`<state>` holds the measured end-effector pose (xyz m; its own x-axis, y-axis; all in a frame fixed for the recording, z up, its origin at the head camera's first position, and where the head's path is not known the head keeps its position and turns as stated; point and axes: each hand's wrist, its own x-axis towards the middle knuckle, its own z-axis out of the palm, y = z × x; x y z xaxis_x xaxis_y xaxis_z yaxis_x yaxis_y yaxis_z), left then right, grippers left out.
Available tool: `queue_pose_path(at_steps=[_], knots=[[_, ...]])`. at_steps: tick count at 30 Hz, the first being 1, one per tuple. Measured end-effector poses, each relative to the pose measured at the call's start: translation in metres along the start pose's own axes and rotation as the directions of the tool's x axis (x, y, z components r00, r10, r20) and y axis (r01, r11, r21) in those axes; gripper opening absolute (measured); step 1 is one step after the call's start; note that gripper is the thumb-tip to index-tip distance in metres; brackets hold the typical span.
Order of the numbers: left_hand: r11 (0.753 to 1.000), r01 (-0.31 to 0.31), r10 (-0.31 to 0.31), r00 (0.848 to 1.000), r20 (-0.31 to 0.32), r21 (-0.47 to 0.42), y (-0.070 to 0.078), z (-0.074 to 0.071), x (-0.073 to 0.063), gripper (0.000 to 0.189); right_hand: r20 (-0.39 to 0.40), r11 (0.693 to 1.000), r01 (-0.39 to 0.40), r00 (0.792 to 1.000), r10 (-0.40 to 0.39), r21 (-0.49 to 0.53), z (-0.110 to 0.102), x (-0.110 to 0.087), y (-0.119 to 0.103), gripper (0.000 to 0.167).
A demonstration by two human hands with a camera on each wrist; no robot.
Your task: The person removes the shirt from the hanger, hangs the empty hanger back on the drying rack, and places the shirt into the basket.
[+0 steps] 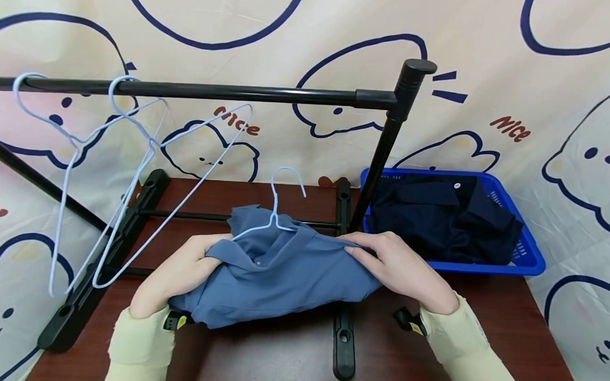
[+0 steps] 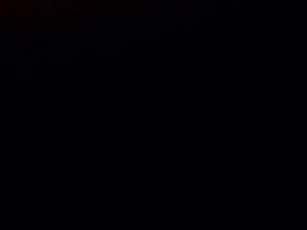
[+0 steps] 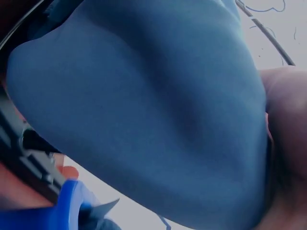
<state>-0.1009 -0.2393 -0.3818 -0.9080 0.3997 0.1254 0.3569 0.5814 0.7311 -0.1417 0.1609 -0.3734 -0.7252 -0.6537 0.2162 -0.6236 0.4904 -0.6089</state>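
A blue collared shirt (image 1: 286,275) is held bunched above the table, with a light blue hanger (image 1: 274,215) partly inside its neck. The hanger's hook points up, and its lower part is hidden by cloth. My left hand (image 1: 191,268) grips the shirt's left side near the hanger's arm; its fingertips are under the fabric. On the other side, my right hand (image 1: 391,265) pinches the shirt's edge between thumb and fingers. In the right wrist view the shirt cloth (image 3: 144,115) fills most of the picture. The left wrist view is almost wholly black.
Two light blue hangers hang from the black rack's bar (image 1: 237,93) at the left. A blue basket (image 1: 532,263) with dark navy clothing (image 1: 442,219) stands on the right. The rack's black feet (image 1: 344,343) rest on the brown table (image 1: 256,364).
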Motion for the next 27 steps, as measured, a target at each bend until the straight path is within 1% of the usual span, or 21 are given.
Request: queue_pose_path(at_steps=[4,8,14,20,25,27], knots=[[1.0,-0.008,0.008,1.0,0.013,-0.002,0.002,0.008,0.008,0.021,-0.009,1.0,-0.013,1.0,0.013,0.009,-0.004,-0.01,0.005,0.029],[0.999,-0.025,0.026,0.999,0.036,-0.037,0.004,0.018,0.015,0.022,-0.017,0.999,-0.035,0.999,0.036,0.014,-0.009,-0.02,0.01,0.029],[0.995,-0.059,0.066,0.994,0.084,-0.085,0.011,0.035,0.027,0.024,-0.012,0.993,-0.111,0.994,0.112,0.031,-0.014,-0.043,0.018,0.03],[0.991,-0.104,0.114,0.985,0.132,-0.083,0.02,0.05,0.036,0.025,0.011,0.981,-0.186,0.983,0.186,0.059,-0.017,-0.067,0.027,0.031],[0.987,-0.144,0.154,0.973,0.174,-0.07,0.027,0.062,0.04,0.025,0.021,0.975,-0.213,0.977,0.213,0.056,-0.024,-0.084,0.028,0.031],[0.986,-0.15,0.16,0.969,0.187,-0.066,0.029,0.066,0.04,0.025,0.033,0.973,-0.223,0.975,0.221,0.063,-0.028,-0.089,0.026,0.031]])
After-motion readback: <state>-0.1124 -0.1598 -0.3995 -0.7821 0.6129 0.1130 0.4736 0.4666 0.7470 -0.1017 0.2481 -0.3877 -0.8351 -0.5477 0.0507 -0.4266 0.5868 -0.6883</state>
